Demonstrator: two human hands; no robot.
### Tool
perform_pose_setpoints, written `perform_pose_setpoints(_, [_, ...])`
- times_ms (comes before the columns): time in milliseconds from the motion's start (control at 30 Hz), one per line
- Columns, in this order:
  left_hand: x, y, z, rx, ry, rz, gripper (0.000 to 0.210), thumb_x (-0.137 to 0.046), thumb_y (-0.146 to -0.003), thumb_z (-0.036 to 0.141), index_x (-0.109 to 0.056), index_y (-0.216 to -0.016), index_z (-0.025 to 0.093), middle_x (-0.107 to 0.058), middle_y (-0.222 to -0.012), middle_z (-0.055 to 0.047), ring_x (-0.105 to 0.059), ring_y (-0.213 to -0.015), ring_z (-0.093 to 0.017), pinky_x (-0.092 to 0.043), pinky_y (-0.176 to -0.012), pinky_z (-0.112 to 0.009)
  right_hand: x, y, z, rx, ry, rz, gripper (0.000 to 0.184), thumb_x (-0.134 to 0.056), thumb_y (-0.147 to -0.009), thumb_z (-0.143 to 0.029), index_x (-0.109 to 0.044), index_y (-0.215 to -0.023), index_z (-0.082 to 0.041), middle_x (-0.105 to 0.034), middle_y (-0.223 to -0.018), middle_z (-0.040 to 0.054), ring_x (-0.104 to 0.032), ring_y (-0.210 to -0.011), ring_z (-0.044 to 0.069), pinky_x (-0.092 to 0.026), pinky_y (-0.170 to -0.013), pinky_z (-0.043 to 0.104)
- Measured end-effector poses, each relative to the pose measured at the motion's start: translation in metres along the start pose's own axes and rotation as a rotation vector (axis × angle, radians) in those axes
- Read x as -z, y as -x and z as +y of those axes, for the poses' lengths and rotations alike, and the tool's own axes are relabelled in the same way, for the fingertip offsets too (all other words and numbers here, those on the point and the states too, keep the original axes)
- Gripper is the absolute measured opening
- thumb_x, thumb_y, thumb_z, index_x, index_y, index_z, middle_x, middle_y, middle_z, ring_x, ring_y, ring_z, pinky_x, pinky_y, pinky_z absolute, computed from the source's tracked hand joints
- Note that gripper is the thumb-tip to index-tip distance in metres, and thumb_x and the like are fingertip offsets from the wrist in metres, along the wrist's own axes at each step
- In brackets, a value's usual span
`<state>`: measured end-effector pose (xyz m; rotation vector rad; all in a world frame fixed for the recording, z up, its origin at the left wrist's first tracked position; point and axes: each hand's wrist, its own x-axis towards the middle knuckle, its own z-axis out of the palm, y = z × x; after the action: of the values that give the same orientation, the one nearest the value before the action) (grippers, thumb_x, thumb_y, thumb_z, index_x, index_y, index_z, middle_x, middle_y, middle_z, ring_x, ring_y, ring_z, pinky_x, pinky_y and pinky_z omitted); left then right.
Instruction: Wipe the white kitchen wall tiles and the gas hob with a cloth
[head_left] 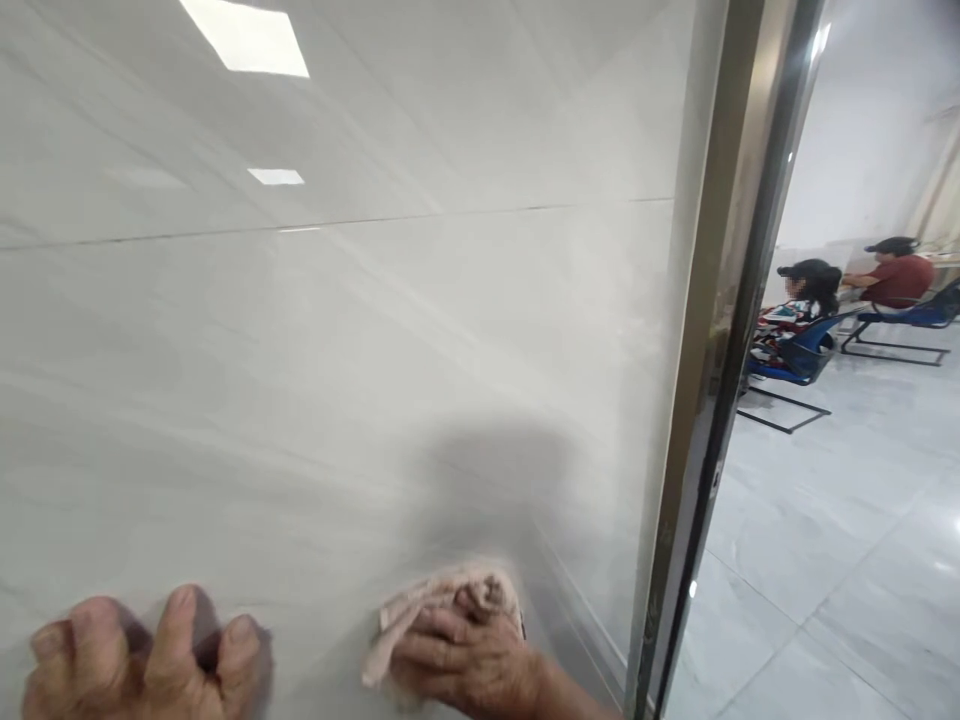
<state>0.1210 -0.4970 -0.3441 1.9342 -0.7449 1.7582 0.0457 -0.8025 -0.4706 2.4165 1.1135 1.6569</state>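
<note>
A bunched, pale pink cloth (pixel 480 582) is pressed against a glossy, light grey marbled tile wall (pixel 337 380). My right hand (pixel 469 655) lies over the cloth with its fingers curled onto it, low and right of centre. At the lower left, my left hand (pixel 142 660) rests on the same wall with its fingers spread and nothing in them. The lower part of the left hand is cut off by the picture's bottom edge. A dark shadow falls on the tile just above the cloth.
A metal door frame (pixel 694 400) edges the wall on the right. Past it, two seated people (pixel 814 290) in dark caps occupy blue chairs (pixel 802 355) on a shiny tiled floor (pixel 825 560). A thin joint line crosses the wall tiles.
</note>
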Motion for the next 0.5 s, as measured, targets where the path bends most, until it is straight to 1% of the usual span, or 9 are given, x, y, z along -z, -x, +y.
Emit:
perform_pose_setpoints(33, [0.001, -0.004, 0.004, -0.109, -0.104, 0.016, 0.071, -0.082, -0.061, 0.023, -0.069, -0.129, 0.036, -0.052, -0.161, -0.006, -0.049, -0.14, -0.053, -0.034, -0.107, -0.071, -0.004, 0.014, -0.007, 0.053, -0.004, -0.053, 0.024, -0.057, -0.108, -0.037, -0.075, -0.123, -0.037, -0.042, -0.162, -0.0106, -0.026, -0.155, 0.02, -0.014, -0.134, 0.041])
perform_pose_setpoints(67, [0.001, -0.007, 0.008, -0.207, -0.195, 0.038, 0.073, -0.079, -0.066, 0.027, -0.064, -0.138, 0.033, -0.052, -0.159, -0.011, -0.054, -0.136, -0.051, -0.041, -0.102, -0.067, -0.007, 0.029, -0.009, 0.051, 0.0, -0.088, 0.023, -0.056, -0.109, -0.037, -0.075, -0.123, -0.038, -0.042, -0.162, -0.0112, -0.027, -0.154, 0.018, -0.016, -0.133, 0.039])
perform_pose_setpoints(133, [0.001, -0.012, 0.015, -0.309, -0.296, 0.061, 0.074, -0.076, -0.073, 0.03, -0.058, -0.145, 0.027, -0.055, -0.155, -0.019, -0.058, -0.132, -0.049, -0.048, -0.094, -0.06, -0.005, 0.059, -0.003, -0.062, 0.02, -0.092, 0.022, -0.059, -0.108, -0.038, -0.074, -0.125, -0.04, -0.048, -0.157, -0.0102, -0.035, -0.149, 0.019, -0.016, -0.133, 0.042])
perform_pose_setpoints(233, [0.0, -0.01, 0.021, -0.307, -0.354, 0.054, 0.072, -0.078, -0.076, 0.028, -0.056, -0.145, 0.023, -0.056, -0.152, -0.024, -0.059, -0.132, -0.049, -0.049, -0.091, -0.054, 0.01, 0.096, 0.031, -0.255, 0.077, 0.019, 0.025, -0.063, -0.102, -0.037, -0.073, -0.124, -0.035, -0.061, -0.141, 0.0, -0.046, -0.142, 0.027, -0.012, -0.132, 0.055])
perform_pose_setpoints(300, [-0.001, -0.006, 0.024, -0.277, -0.372, 0.059, 0.07, -0.076, -0.081, 0.03, -0.056, -0.147, 0.022, -0.054, -0.154, -0.025, -0.057, -0.136, -0.049, -0.049, -0.093, -0.053, 0.027, 0.102, 0.066, -0.344, 0.16, 0.142, 0.029, -0.062, -0.098, -0.038, -0.07, -0.123, -0.027, -0.06, -0.141, 0.009, -0.042, -0.147, 0.035, -0.015, -0.129, 0.064])
perform_pose_setpoints(333, [-0.001, -0.003, 0.026, -0.259, -0.37, 0.074, 0.068, -0.075, -0.083, 0.031, -0.055, -0.148, 0.022, -0.053, -0.156, -0.025, -0.054, -0.14, -0.049, -0.048, -0.095, -0.054, 0.036, 0.097, 0.085, -0.394, 0.213, 0.208, 0.033, -0.06, -0.098, -0.037, -0.067, -0.127, -0.024, -0.055, -0.147, 0.0132, -0.038, -0.15, 0.039, -0.018, -0.126, 0.068])
perform_pose_setpoints(400, [-0.003, 0.001, 0.028, -0.229, -0.363, 0.089, 0.069, -0.073, -0.088, 0.033, -0.052, -0.153, 0.023, -0.049, -0.161, -0.022, -0.048, -0.147, -0.046, -0.046, -0.101, -0.054, 0.054, 0.068, 0.119, -0.543, 0.305, 0.363, 0.044, -0.054, -0.099, -0.035, -0.058, -0.14, -0.02, -0.041, -0.16, 0.0195, -0.028, -0.155, 0.044, -0.023, -0.121, 0.075])
perform_pose_setpoints(433, [-0.004, 0.003, 0.028, -0.22, -0.354, 0.095, 0.071, -0.073, -0.089, 0.032, -0.05, -0.155, 0.024, -0.046, -0.164, -0.021, -0.045, -0.15, -0.044, -0.045, -0.105, -0.054, 0.062, 0.046, 0.131, -0.627, 0.336, 0.439, 0.049, -0.051, -0.1, -0.034, -0.053, -0.147, -0.019, -0.035, -0.164, 0.0209, -0.025, -0.156, 0.044, -0.024, -0.119, 0.076])
perform_pose_setpoints(500, [-0.005, 0.006, 0.029, -0.217, -0.326, 0.105, 0.072, -0.071, -0.091, 0.031, -0.047, -0.158, 0.024, -0.04, -0.168, -0.018, -0.039, -0.155, -0.041, -0.04, -0.114, -0.053, 0.072, -0.006, 0.143, -0.734, 0.364, 0.554, 0.055, -0.047, -0.102, -0.032, -0.047, -0.155, -0.019, -0.032, -0.166, 0.0207, -0.023, -0.157, 0.043, -0.026, -0.118, 0.076])
